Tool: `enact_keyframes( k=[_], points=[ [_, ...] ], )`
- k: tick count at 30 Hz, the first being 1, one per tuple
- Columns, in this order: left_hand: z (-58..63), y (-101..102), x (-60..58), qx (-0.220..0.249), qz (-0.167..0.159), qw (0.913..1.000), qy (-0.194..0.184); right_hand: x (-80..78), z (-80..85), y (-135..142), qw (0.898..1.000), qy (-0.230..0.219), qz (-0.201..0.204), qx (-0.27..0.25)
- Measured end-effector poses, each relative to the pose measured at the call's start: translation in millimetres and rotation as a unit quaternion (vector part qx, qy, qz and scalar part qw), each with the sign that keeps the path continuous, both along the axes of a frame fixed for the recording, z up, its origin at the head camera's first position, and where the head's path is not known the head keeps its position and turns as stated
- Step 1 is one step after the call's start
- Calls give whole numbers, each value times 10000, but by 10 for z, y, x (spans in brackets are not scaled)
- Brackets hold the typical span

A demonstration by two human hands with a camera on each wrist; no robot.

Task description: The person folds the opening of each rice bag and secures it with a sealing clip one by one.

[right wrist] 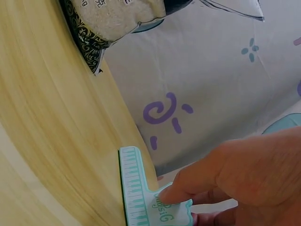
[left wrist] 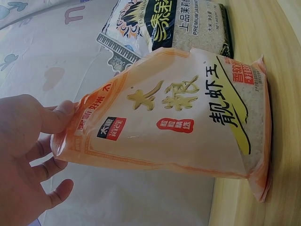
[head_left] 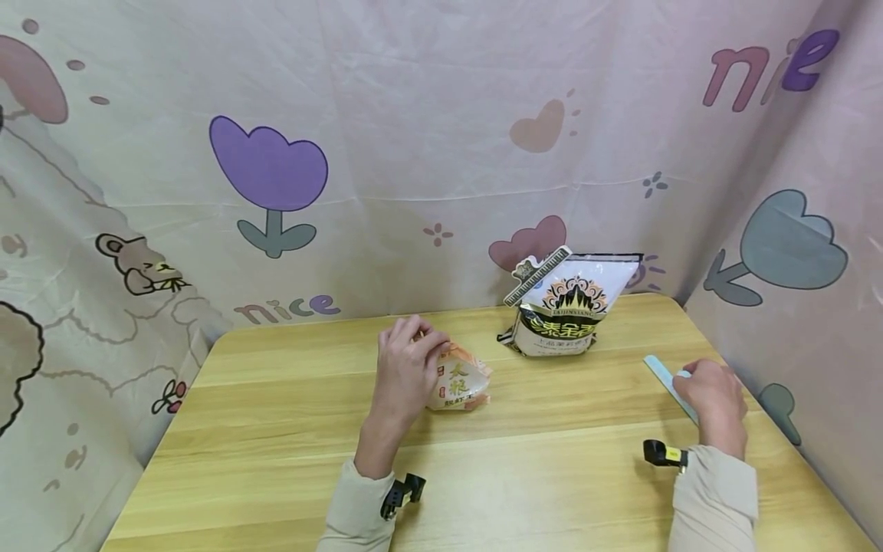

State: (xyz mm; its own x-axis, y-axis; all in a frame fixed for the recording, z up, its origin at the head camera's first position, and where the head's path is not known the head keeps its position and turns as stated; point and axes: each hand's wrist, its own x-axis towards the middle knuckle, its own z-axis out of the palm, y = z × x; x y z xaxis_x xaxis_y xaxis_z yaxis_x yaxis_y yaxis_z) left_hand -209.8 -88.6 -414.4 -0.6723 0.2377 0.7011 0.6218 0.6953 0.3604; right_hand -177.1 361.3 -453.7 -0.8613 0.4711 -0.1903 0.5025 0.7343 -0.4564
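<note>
An orange-and-clear bag of rice [left wrist: 160,113] stands on the table, its top pinched between the thumb and fingers of my left hand [head_left: 408,364]. Over at the table's right side, my right hand [head_left: 713,395] pinches a light-blue bag clip [right wrist: 134,188] by its handle, thumb on top and fingers beneath. The clip's long edge, printed with a piano-key pattern, lies on or just over the wood; which one I cannot tell. Part of the clip is cut off in the right wrist view.
Behind, a larger white-and-black bag of rice [head_left: 559,330] stands upright with a black-and-white bag clip [head_left: 538,276] on its upper left corner. The wooden table [head_left: 290,429] meets a patterned curtain [head_left: 414,153] at the back and right.
</note>
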Motion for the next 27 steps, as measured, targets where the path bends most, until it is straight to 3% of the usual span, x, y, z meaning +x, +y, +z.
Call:
enact_keyframes(
  k=[27],
  points=[
    [9, 8, 35, 16, 47, 10000, 2, 85, 258, -150, 9978, 617, 238, 81]
  ],
)
